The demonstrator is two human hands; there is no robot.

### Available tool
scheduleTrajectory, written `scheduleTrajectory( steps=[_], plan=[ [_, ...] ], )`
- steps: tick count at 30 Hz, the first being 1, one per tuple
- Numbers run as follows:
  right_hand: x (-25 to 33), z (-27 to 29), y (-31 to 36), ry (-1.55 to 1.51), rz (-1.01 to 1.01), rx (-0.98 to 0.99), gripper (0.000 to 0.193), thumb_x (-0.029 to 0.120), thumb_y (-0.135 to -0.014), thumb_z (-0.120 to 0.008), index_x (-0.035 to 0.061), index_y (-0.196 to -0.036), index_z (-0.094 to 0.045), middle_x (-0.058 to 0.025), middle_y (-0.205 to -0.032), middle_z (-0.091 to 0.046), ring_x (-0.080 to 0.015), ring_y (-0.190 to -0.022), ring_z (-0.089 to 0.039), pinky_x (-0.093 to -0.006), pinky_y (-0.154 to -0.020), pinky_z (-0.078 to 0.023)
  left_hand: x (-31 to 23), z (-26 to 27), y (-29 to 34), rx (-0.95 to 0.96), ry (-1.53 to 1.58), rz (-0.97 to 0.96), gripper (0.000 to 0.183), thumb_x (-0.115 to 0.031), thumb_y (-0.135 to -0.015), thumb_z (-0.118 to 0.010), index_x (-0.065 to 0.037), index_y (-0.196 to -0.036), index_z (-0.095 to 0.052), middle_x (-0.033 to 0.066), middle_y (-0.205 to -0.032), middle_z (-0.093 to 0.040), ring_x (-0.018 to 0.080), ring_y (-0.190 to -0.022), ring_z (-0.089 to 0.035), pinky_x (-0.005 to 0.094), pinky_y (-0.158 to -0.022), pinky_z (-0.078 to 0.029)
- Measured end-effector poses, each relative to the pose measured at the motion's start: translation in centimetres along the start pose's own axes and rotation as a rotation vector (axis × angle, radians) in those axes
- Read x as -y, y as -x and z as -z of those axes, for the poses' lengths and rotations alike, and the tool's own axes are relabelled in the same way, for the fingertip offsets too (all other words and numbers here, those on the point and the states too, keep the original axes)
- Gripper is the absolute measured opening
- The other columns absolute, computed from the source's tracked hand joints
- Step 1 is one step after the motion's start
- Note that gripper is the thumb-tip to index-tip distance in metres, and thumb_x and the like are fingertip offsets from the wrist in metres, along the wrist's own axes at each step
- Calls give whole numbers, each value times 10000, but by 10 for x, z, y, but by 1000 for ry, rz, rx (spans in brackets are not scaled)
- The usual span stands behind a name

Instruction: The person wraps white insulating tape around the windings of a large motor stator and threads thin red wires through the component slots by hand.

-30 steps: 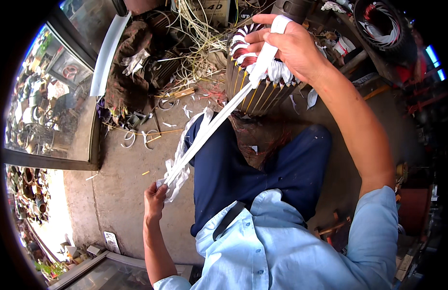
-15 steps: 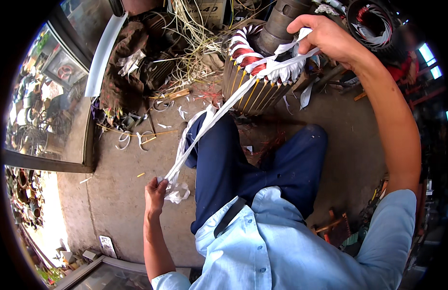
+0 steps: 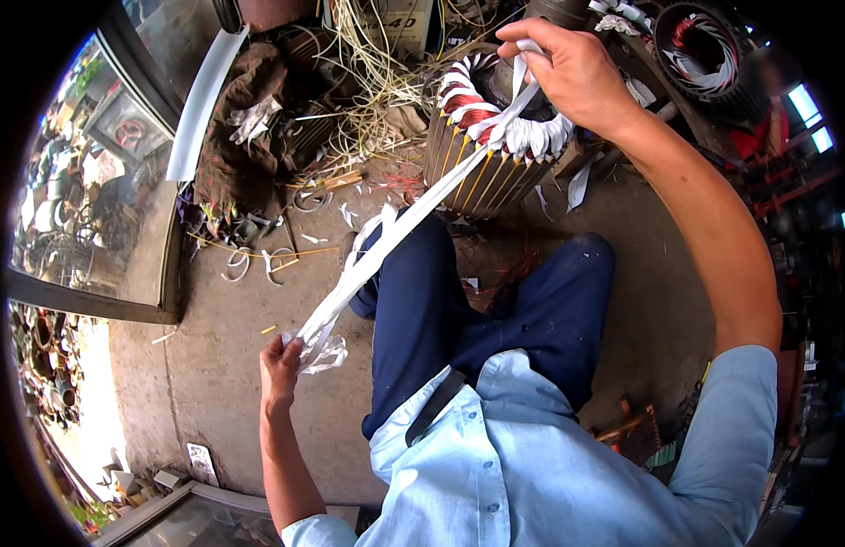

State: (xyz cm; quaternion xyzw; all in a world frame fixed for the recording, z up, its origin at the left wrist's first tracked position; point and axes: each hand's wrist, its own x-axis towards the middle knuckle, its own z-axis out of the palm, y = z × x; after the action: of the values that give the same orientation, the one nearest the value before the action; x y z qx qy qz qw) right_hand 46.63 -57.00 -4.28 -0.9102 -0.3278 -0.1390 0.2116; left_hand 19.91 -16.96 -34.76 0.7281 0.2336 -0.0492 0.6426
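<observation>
A motor stator point(image 3: 450, 169) stands upright on the floor beyond my knees. Its ring of red copper windings point(image 3: 474, 117) is partly wrapped in white cloth tape point(image 3: 400, 235). That tape runs tight from the near rim of the windings down to my left hand point(image 3: 278, 369), whose closed fingers grip a bunched length with loose loops hanging. Above the stator, my right hand point(image 3: 573, 77) pinches another stretch of the tape between thumb and fingers, drawn up from the same spot on the windings. Part of the ring's far right side is hidden behind this hand.
A second wound stator point(image 3: 700, 55) sits at the far right. Tangled pale wires point(image 3: 372, 68) and a brown cloth heap point(image 3: 245, 128) lie at the far left. Scraps litter the floor point(image 3: 222, 365). A glass-paned frame point(image 3: 94, 196) stands on the left.
My right hand has moved left over the stator's ring, pulling the tape upward. My left hand has shifted slightly left and down, still gripping its bunch.
</observation>
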Motion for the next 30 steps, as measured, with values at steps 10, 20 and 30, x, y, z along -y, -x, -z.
scheduleTrajectory(
  steps=[10,20,30],
  plan=[
    [-13,-11,-11,-861,-462,-21,357,147,-955,-552,-7,-1275,-513,-142,-1100,-663,-206,-997,-667,-366,-947,-498,46,62,2,-116,-146,63,141,-196,-877,-629,-59,-852,-608,-67,-619,-464,28,-493,-365,235,-417,-256],
    [-55,-57,11,-729,-529,-35,307,137,-888,-608,-73,-1110,-644,-146,-1069,-688,-206,-994,-654,-326,-912,-494,105,116,56,-152,-167,442,149,-179,-833,-632,-32,-856,-629,-52,-594,-468,50,-466,-373,263,-392,-257],
    [-75,-80,9,-375,-470,44,329,203,-790,-645,-30,-1010,-717,-140,-947,-725,-201,-889,-668,-318,-817,-502,163,175,88,-216,-337,527,140,-168,-821,-637,-33,-861,-636,-33,-587,-481,66,-449,-389,284,-375,-266]
  ],
)
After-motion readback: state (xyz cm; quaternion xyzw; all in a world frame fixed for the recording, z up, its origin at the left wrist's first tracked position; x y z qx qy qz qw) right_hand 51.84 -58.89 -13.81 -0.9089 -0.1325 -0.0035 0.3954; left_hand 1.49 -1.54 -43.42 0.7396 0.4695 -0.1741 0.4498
